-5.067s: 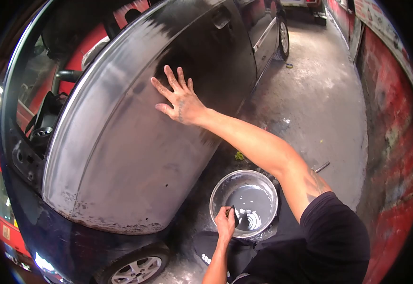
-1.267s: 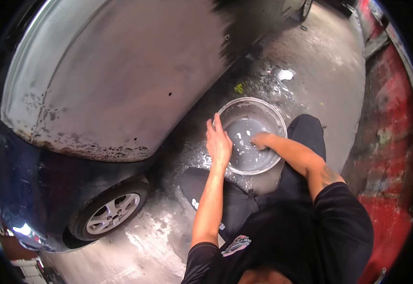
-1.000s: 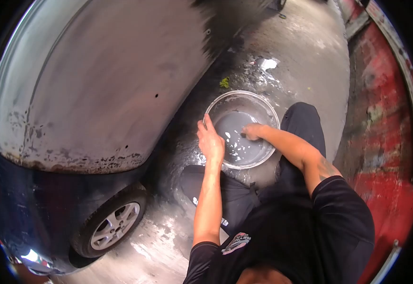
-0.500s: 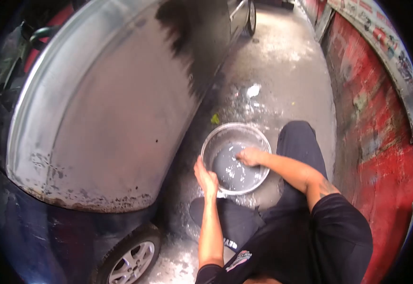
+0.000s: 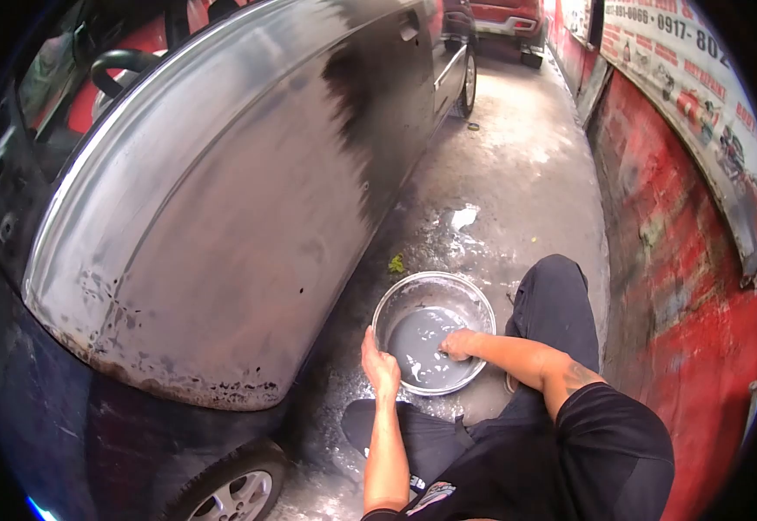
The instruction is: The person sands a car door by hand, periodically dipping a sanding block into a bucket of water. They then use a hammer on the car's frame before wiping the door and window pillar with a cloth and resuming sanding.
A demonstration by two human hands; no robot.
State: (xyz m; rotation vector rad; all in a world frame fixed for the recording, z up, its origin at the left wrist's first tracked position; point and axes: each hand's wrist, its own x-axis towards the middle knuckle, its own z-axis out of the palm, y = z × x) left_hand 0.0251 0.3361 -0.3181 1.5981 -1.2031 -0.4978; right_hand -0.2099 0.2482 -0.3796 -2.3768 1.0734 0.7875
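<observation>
A round metal basin [image 5: 378, 310] stands on the wet floor in front of me, with cloudy grey water [image 5: 413, 334] in it. My left hand [image 5: 381, 366] grips its left side near the rim. Over the right part of the basin, my right hand [image 5: 458, 344] reaches down to the water. Its fingers are curled together, and their tips are at or under the surface, so whatever they may hold is hidden.
Close on the left is a car door panel [image 5: 231, 234] with bare, sanded-looking patches. A car wheel [image 5: 235, 499] is at lower left. A red wall [image 5: 682, 260] with a printed banner runs along the right. Another red vehicle [image 5: 504, 19] stands far ahead.
The view has tilted up, showing more of the lane and banner. My right hand has shifted slightly toward the near right side of the basin. My left hand stays at the rim.
</observation>
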